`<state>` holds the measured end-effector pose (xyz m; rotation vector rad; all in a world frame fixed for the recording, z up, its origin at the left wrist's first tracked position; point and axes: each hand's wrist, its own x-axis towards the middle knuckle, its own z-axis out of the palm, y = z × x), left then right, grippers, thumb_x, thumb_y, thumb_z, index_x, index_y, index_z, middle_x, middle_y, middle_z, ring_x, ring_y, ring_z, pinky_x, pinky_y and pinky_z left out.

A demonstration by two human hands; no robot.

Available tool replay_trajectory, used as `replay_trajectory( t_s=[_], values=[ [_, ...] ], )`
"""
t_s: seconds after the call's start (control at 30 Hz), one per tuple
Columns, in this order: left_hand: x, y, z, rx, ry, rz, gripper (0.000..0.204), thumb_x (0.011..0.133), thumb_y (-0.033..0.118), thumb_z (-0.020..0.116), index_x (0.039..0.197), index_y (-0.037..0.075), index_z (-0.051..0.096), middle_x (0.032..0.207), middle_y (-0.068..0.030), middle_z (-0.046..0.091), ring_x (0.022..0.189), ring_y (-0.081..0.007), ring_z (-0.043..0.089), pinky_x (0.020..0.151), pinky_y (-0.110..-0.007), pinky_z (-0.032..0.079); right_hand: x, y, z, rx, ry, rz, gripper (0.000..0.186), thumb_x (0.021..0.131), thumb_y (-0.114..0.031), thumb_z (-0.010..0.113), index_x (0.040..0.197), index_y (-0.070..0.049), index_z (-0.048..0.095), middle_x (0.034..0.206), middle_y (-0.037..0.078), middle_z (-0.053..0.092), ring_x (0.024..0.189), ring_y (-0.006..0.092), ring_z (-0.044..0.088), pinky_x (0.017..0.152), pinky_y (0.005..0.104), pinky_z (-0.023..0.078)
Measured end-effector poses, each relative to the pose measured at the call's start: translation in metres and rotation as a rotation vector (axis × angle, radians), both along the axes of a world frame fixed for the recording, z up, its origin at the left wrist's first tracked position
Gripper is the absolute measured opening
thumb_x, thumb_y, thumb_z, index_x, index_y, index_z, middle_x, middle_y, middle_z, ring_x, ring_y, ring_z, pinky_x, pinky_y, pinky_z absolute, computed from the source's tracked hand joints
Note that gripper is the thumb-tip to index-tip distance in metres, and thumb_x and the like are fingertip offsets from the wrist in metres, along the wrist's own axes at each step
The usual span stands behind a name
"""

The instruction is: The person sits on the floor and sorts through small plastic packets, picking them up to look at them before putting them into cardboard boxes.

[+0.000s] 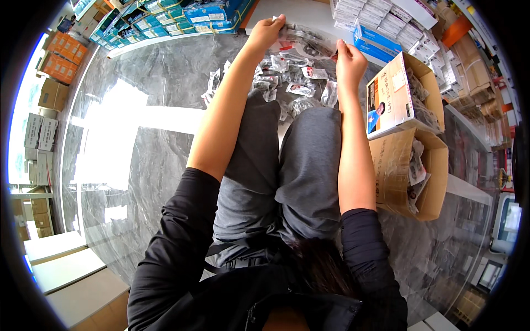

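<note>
Clear plastic bag (pixel 307 43) spans left fingers (pixel 280 21) and right fingers (pixel 343 47), both pinched on its edges.

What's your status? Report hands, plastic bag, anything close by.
Left hand and right hand gripping opposite ends of clear plastic bag. Small plastic packets strewn on marbled floor between bag and knees. Two open cardboard boxes beside right forearm.

The 2 knees (pixel 312 124) partly hide the packets (pixel 314 73), their contents too small to identify.

Packets (pixel 314 73) on floor (pixel 171 71), boxes (pixel 393 168) at right
</note>
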<state>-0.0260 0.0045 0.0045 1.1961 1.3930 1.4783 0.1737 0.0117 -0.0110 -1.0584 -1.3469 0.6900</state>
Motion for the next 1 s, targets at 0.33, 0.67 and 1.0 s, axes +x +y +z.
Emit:
replay_trajectory(
  t_s=[0.33, 0.67, 1.0],
  values=[
    [0.008, -0.011, 0.012, 0.075, -0.247, -0.042, 0.035, 0.086, 0.032, 0.051, 0.085, -0.002, 0.057, 0.074, -0.0056, 0.060, 0.062, -0.0115, 0.057, 0.057, -0.024, 0.046, -0.008, -0.015, 0.015, -0.342, 0.385, 0.453, 0.023, 0.079, -0.023, 0.061, 0.089, -0.002, 0.061, 0.087, 0.005, 0.060, 0.074, 0.0110, 0.056, 0.061, 0.0247, 0.046],
    [0.015, -0.019, 0.021, 0.049, -0.138, -0.114, 0.030, 0.079, 0.028, 0.062, 0.080, -0.001, 0.059, 0.072, -0.0046, 0.060, 0.060, -0.0110, 0.056, 0.052, -0.023, 0.045, -0.006, -0.008, 0.007, -0.267, 0.439, 0.353, 0.020, 0.077, -0.021, 0.063, 0.086, -0.003, 0.061, 0.086, 0.003, 0.060, 0.074, 0.0103, 0.056, 0.065, 0.0225, 0.042],
    [0.031, -0.017, 0.023, 0.066, -0.271, -0.184, 0.025, 0.080, 0.027, 0.061, 0.079, 0.001, 0.059, 0.068, -0.0043, 0.059, 0.057, -0.0111, 0.055, 0.049, -0.024, 0.045, -0.011, -0.006, 0.007, -0.486, 1.042, 0.416, 0.016, 0.084, -0.015, 0.052, 0.093, -0.002, 0.054, 0.090, 0.008, 0.060, 0.081, 0.0178, 0.058, 0.073, 0.0295, 0.047]
  ],
)
